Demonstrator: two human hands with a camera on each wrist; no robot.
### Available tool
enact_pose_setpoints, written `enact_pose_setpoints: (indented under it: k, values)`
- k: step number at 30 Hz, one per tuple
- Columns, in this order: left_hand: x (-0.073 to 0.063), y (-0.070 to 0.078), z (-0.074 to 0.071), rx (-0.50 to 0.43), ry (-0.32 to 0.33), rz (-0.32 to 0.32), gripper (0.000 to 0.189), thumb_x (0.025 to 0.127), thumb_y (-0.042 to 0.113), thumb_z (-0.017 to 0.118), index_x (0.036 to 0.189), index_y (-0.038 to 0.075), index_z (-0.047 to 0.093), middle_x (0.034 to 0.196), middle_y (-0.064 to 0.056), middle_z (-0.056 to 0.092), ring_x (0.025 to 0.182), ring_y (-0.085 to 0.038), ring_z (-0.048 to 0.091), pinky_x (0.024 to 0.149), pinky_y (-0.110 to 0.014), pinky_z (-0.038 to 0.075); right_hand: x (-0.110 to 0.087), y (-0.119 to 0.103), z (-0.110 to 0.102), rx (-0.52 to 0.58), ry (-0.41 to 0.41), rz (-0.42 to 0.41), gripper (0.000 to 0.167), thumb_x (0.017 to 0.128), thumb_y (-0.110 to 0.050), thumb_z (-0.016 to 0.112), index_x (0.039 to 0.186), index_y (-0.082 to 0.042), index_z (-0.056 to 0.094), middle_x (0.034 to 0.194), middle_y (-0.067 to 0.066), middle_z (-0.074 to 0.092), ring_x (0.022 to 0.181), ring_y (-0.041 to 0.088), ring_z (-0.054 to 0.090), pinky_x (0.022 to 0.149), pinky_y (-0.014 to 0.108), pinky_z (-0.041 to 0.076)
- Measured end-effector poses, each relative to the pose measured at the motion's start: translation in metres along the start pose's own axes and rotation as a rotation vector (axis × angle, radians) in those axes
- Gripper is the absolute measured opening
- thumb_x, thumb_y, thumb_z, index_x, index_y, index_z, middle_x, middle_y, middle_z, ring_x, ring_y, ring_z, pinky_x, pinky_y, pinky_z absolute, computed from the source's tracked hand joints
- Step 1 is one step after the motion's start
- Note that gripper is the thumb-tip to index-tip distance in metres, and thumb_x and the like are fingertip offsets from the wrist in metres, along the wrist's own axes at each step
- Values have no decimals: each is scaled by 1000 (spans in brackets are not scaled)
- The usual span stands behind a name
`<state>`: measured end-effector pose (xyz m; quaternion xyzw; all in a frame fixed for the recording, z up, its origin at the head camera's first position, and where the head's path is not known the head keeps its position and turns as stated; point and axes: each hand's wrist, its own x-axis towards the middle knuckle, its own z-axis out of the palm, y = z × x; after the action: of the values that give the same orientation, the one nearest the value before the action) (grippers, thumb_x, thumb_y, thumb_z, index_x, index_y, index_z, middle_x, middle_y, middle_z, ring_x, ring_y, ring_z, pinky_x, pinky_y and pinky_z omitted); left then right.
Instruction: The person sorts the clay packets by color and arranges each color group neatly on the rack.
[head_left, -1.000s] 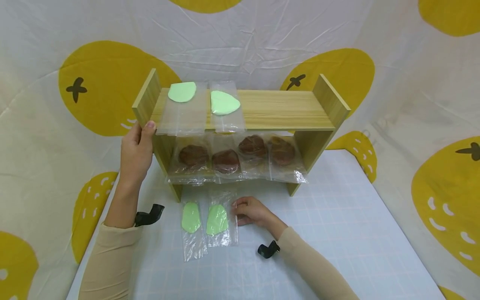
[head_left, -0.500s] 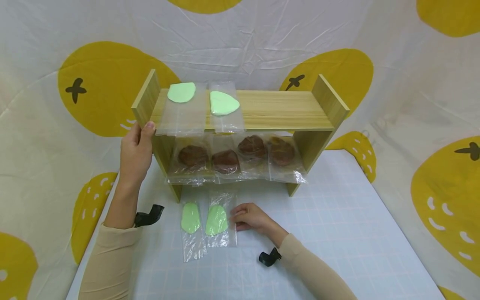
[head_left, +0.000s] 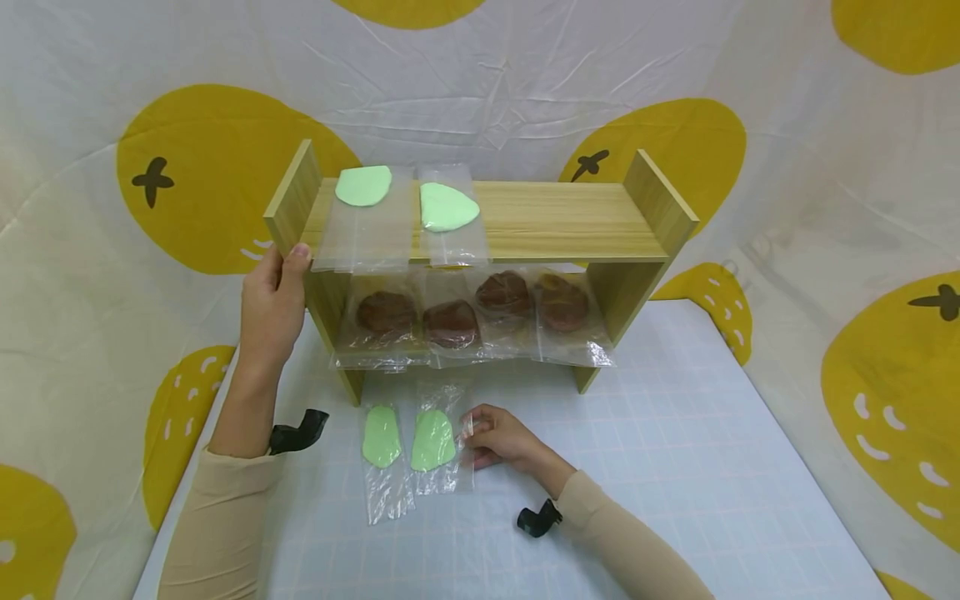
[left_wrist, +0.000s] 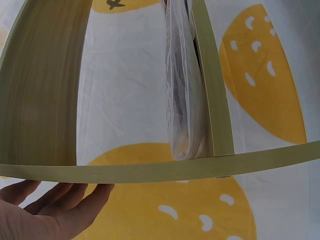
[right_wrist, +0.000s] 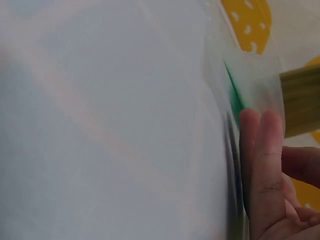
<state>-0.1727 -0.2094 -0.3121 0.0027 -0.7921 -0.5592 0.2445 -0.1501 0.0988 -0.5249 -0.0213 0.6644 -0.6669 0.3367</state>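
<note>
My left hand (head_left: 272, 304) holds the wooden shelf (head_left: 570, 221) by its left side panel, thumb at the front edge; in the left wrist view its fingers (left_wrist: 75, 197) press the panel's outer face. On the table my right hand (head_left: 498, 435) pinches the right edge of a clear plastic bag (head_left: 442, 482) with a flat light-green piece (head_left: 432, 442) inside. In the right wrist view the film (right_wrist: 257, 82) rises at the fingertips. A second bag (head_left: 388, 500) with a green piece (head_left: 382, 437) lies just left of it.
Two bags with pale green pieces (head_left: 363, 185) lie on the shelf's top board, to the left. Several bags holding dark brown rounds (head_left: 386, 312) fill the middle board, their ends hanging over its front. A pale checked cloth (head_left: 675, 433) covers the table; behind hangs a patterned curtain (head_left: 517, 75).
My right hand has moved slightly toward the front of the table along the bag's edge. That bag has shifted only a little left. The left hand stays on the shelf.
</note>
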Motion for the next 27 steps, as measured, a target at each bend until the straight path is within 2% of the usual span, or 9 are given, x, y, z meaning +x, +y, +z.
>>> enact_pose_setpoints:
  k: [11, 18, 27]
  values:
    - [0, -1, 0, 7, 1, 4, 49, 103, 48, 49, 139, 16, 58, 124, -8, 60, 102, -20, 49, 95, -37, 42, -2, 10, -7, 50, -27, -44, 45, 90, 11, 60, 132, 2, 49, 92, 14, 68, 66, 20, 66, 68, 41, 58]
    - [0, -2, 0, 14, -1, 9, 49, 103, 47, 49, 139, 16, 58, 121, -8, 60, 99, -21, 49, 89, -34, 42, -16, 9, -17, 77, -47, -72, 40, 92, 10, 57, 131, 2, 49, 104, 20, 69, 84, 32, 71, 72, 42, 58]
    - [1, -1, 0, 3, 2, 11, 47, 104, 45, 49, 138, 15, 59, 116, -8, 59, 95, -23, 48, 80, -30, 41, -35, 3, -28, 44, -79, -119, 38, 95, 7, 57, 131, 2, 48, 106, 23, 69, 82, 30, 71, 73, 39, 58]
